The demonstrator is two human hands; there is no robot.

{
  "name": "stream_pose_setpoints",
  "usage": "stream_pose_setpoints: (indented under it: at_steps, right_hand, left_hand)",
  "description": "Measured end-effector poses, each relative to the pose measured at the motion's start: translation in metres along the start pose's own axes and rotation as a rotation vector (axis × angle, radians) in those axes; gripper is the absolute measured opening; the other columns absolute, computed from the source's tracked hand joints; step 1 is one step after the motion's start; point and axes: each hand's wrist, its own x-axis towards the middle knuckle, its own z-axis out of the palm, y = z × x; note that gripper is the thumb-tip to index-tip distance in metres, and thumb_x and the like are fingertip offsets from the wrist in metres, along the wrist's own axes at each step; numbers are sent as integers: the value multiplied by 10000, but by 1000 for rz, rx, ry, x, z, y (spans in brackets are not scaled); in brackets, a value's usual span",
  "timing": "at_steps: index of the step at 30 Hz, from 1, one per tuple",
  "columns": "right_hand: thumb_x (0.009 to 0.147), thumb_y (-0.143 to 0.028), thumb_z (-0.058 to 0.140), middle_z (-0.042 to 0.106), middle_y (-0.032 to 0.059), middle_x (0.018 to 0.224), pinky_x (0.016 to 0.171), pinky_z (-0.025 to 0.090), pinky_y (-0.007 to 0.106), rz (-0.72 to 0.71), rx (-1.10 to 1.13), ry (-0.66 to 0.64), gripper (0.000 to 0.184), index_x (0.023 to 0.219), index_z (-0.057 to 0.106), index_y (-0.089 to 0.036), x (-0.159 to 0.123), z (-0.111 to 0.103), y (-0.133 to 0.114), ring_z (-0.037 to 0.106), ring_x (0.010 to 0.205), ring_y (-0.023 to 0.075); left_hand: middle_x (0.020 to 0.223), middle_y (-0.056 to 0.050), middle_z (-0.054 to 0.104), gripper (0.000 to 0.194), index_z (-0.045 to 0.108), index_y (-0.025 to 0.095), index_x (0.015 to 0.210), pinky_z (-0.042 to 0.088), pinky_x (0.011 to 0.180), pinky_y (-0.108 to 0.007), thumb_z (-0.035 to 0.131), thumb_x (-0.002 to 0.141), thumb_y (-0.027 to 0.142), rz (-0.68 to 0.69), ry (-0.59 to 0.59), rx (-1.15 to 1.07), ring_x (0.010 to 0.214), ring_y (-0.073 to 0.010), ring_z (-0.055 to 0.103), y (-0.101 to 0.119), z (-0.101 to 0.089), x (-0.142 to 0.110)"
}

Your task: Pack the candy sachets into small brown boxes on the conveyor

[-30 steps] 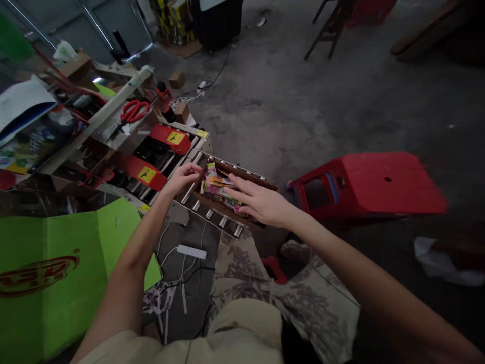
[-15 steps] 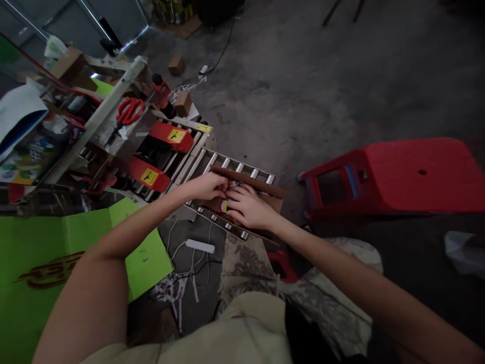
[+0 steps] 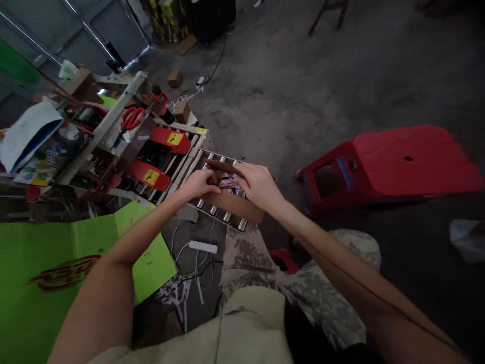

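A small open cardboard box (image 3: 237, 205) rests on the metal rollers in front of me, its long side flaps standing up. Colourful plastic packets (image 3: 229, 183) show inside it, partly covered by my fingers. At the box's left end, my left hand (image 3: 202, 183) is closed on the cardboard, thumb along the near flap. My right hand (image 3: 259, 184) curls over the far flap toward the right end, its thumb reaching down by the packets. Some fingertips of both hands are hidden in or behind the box.
The roller conveyor (image 3: 227, 217) joins a red-sided machine (image 3: 151, 174) on the left, where red-handled scissors (image 3: 132, 119) lie. A red stool (image 3: 409, 162) stands at right. A green board (image 3: 147, 258) and a white power strip (image 3: 203, 246) with cables are below left.
My right hand has lifted from lying flat over the packets to the far flap, uncovering them. The near flap now stands up. My left hand stays at the box's left end.
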Motion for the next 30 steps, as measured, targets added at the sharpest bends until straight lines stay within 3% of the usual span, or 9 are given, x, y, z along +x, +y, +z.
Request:
stream_pose_setpoints:
  at_steps: [4,6,9,16,21,24,27,30]
  right_hand:
    - [896,-197,593,626,137,1294,982,501,420,26,-50,-107,425,1316,570,-137,5,-16,-8,592,1173,287]
    - [887,-151,580,617,144,1297,994,495,406,33,-77,-102,430,1315,569,-118,6,-16,-9,585,1187,282]
    - [899,-168,565,628,142,1263,965,501,406,43,-91,-84,408,1304,582,-119,7,-13,-8,602,1145,284]
    - [909,-231,565,635,131,1234,939,497,386,25,-101,-83,398,1293,591,-130,9,-13,-5,615,1101,273]
    - [918,-246,561,630,138,1247,959,507,406,10,-115,-107,408,1306,583,-121,9,-17,-8,612,1131,284]
    - [901,-267,599,617,152,1283,977,517,424,-21,-83,-82,449,1319,568,-106,2,-16,-10,610,1151,288]
    - [801,-291,735,555,190,1391,1059,487,481,-126,-49,-48,670,1393,502,-82,-20,1,-9,559,1254,323]
    - [803,-212,724,560,181,1406,1112,456,534,-199,-54,-32,564,1337,571,-116,-50,31,-13,527,1315,327]
  left_hand:
    - [1262,-185,597,735,576,115,1220,456,984,-443,899,608,362,-97,399,172,1181,-336,558,-2,18,-17]
    - [1416,-223,500,920,438,119,1408,396,1093,-486,881,641,370,-50,441,149,1325,-355,472,-7,24,-21]
    - [1480,-235,451,949,355,118,1489,363,1150,-485,828,711,388,75,329,91,1391,-346,429,-15,25,-20]
    - [1548,-201,402,709,407,134,1487,324,1170,-490,653,870,385,202,70,250,1453,-320,366,-13,6,-17]
    - [1429,-176,548,612,570,149,1365,305,1155,-490,701,827,410,342,-230,424,1359,-341,471,0,-13,18]
    - [1315,-138,642,503,676,176,1207,317,1146,-456,779,754,368,372,-309,462,1308,-326,519,6,-20,34]
    - [1285,-124,661,432,668,195,1196,315,1143,-448,753,793,326,325,-152,458,1276,-298,547,6,-6,16]
    - [1177,-120,698,263,661,192,1168,281,1150,-468,546,935,236,198,239,438,1182,-262,601,5,36,-31]
